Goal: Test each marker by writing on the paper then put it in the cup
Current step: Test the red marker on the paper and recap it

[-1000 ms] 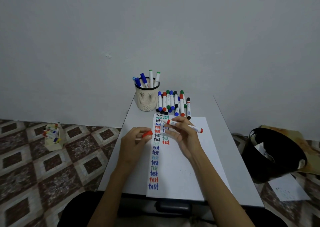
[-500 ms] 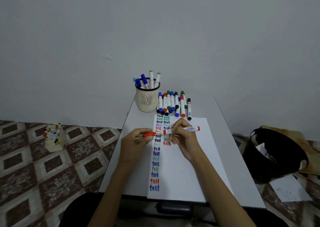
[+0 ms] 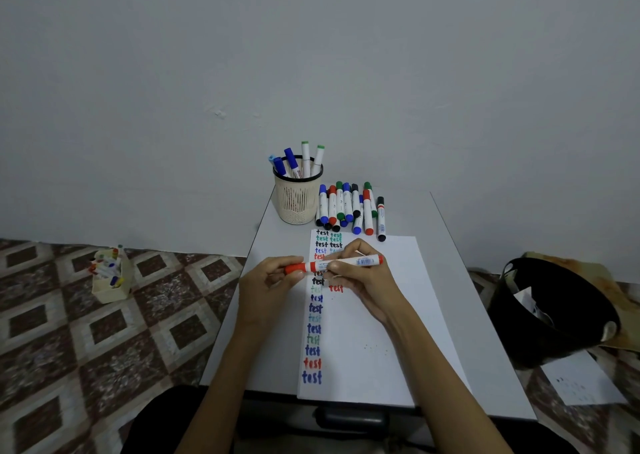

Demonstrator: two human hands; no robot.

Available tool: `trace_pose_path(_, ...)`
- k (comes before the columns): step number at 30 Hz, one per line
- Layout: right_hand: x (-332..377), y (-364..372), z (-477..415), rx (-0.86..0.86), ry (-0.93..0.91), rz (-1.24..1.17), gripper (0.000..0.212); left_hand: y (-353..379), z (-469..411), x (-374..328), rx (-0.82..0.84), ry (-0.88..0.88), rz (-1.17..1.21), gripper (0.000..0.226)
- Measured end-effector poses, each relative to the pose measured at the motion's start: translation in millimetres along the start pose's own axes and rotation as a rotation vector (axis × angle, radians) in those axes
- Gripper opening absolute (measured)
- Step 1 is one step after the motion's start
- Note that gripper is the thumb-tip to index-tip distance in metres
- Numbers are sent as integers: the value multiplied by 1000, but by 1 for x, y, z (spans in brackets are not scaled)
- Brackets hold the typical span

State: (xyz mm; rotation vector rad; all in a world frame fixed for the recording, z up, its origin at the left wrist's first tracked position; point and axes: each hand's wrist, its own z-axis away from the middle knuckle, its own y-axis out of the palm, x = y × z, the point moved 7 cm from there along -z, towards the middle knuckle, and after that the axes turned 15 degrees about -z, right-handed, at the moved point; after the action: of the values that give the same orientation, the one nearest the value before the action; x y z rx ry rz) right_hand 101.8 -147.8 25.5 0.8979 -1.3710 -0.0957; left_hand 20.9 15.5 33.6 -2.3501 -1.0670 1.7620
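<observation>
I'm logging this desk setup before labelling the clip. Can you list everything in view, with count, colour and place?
white marker with red cap: one, held level above the paper
beige mesh plastic cup: one, black rim, table's far end
markers in cup: at least five, blue and green caps, upright
loose markers: ten or more, blue, red, green, black caps, lying right of cup
white paper sheet: one, columns of coloured "test" words, table centre
grey table: one, centre of view
black bin: one, floor at right
white floor sheet: one, beside bin
beige box of markers: one, floor at left
left hand: pinches the marker's cap end
right hand: grips its barrel
</observation>
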Motion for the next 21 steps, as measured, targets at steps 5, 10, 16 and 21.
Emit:
trace_pose_path(5,-2,-2,1,5,88,-159,9,-3,0,9,-32,-115,142,25)
trace_pose_path(10,13,-16,3,-102,-83,177,14,-7,1,11,-69,-127,132,21)
trace_pose_path(16,9,-14,3,-55,-107,359,11,-9,-2,10,-76,-79,56,23)
trace_pose_path(21,9,-16,2,-33,-107,296,9,-8,0,-2,-53,7,-25,20)
